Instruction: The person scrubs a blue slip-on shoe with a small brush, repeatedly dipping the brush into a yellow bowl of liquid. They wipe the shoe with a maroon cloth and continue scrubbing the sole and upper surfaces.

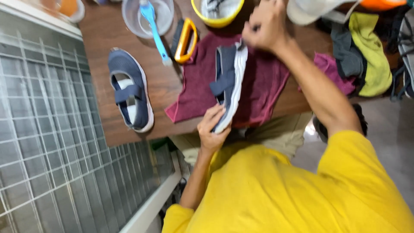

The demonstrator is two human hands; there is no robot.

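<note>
On the brown table (164, 86): everything sits in the upper half of the view; its far edge is cut off at twelve o'clock.
Wire grid (43, 129): fills the nine o'clock side; what lies beneath it cannot be made out.
Maroon towel (263, 86): spread flat under the work, its front edge hanging over the table's near edge.
Cloth pile (366, 51): green, grey and pink pieces at two o'clock, partly out of frame.
Held shoe (228, 73): navy with a white sole, tipped on its side on the towel, running from twelve to six o'clock.
Second shoe (129, 90): its match, upright on bare wood at nine o'clock of the held one, well apart.
Bowls: a yellow bowl (217, 19) and a clear bowl (129, 21) at twelve and eleven o'clock, both cropped, contents unclear.
Brushes: a blue brush (154, 28) rests in the clear bowl; an orange-handled brush (185, 39) lies just beside the towel.
Left hand (212, 129): curled around the shoe's near end, thumb on the sole.
Right hand (264, 26): fist closed at the shoe's far end, pinching something small and dark; blur hides what it is.
Doing it well: a judgement only, but the left grip should brace the shoe against the towel so the far end stays steady under the right hand.
</note>
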